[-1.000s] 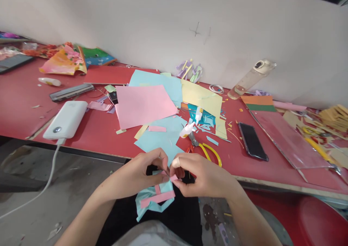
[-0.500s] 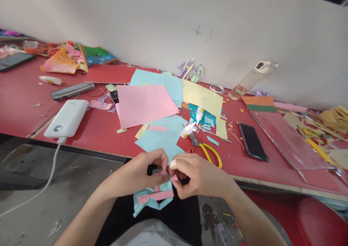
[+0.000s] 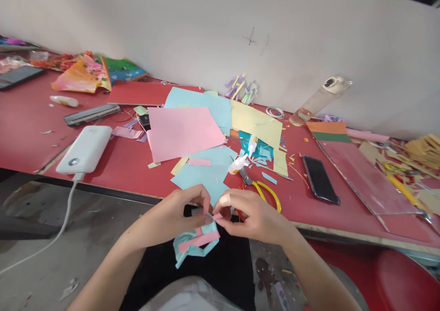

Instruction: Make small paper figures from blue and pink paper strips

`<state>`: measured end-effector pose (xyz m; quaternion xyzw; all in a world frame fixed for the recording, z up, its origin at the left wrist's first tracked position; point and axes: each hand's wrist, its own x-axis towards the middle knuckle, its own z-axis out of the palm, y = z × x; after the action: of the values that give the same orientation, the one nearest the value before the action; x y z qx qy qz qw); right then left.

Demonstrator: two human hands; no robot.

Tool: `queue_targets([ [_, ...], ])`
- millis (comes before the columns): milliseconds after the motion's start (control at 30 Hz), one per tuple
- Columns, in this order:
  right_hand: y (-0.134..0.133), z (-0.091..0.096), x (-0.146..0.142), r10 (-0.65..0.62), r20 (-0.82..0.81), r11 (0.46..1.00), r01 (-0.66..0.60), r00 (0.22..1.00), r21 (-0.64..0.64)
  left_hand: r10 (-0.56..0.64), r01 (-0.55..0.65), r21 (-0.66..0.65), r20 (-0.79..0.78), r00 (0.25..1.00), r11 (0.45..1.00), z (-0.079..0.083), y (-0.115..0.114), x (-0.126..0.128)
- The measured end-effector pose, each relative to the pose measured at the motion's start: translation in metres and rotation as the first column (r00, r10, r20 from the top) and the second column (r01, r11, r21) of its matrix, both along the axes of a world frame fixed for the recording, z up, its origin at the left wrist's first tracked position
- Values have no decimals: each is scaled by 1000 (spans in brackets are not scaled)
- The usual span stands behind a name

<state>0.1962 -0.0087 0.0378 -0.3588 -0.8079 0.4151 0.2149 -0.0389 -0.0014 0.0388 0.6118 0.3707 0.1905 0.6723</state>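
While hands [image 3: 178,217] [image 3: 252,214] pinch top, blue-pink paper [image 3: 200,242] hangs below.

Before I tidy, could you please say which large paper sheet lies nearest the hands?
The front blue sheet, bearing a pink strip; the pink sheet, yellow sheet and rear blue sheet lie beyond.

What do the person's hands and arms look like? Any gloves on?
No gloves. Both forearms are bare, with no sleeves in view. The left hand shows no ring. The right hand has a pale wrap, perhaps a plaster, on one finger.
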Motion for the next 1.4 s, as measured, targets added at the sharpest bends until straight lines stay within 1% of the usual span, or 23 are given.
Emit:
queue_targets([
  [100, 0, -3, 1, -58, -106, 997, 52, 993, -53, 46, -46, 27, -15, 999, 999, -1, -1, 0],
  [200, -4, -7, 0, -99, -161, 991, 84, 982, -101, 69, -68, 45, -41, 997, 997, -2, -1, 2],
  [333, -8, -7, -2, -165, -155, 973, 135, 974, -184, 90, -83, 78, -82, 993, 993, -3, -2, 4],
  [500, -11, -4, -5, -252, -130, 943, 214, 959, -254, 145, -116, 170, -170, 975, 979, -3, -3, 4],
  [667, -13, -7, -6, -274, -170, 927, 213, 946, -309, 198, -156, 225, -178, 964, 962, -3, -5, 6],
  [733, -14, -8, -7, -307, -179, 911, 234, 935, -341, 209, -165, 236, -174, 962, 958, -4, -6, 8],
  [833, -15, -11, -10, -376, -177, 894, 306, 910, -327, 216, -166, 251, -188, 958, 954, -6, -7, 9],
  [933, -14, -11, -12, -404, -175, 889, 340, 898, -305, 204, -152, 245, -203, 958, 958, -5, -7, 8],
  [1000, -12, -11, -11, -414, -183, 871, 330, 892, -364, 184, -136, 227, -206, 961, 964, -2, -6, 7],
  [1133, -6, -9, -9, -459, -182, 796, 312, 869, -519, 150, -114, 174, -210, 966, 978, 4, -4, 5],
  [1233, -4, -9, -8, -480, -177, 763, 309, 859, -567, 141, -114, 141, -200, 970, 983, 6, -3, 5],
  [1333, -4, -9, -8, -473, -186, 763, 295, 861, -575, 137, -116, 120, -182, 974, 986, 4, -3, 5],
  [1400, -5, -9, -9, -452, -189, 785, 288, 872, -548, 137, -123, 94, -157, 978, 988, 1, -3, 5],
])
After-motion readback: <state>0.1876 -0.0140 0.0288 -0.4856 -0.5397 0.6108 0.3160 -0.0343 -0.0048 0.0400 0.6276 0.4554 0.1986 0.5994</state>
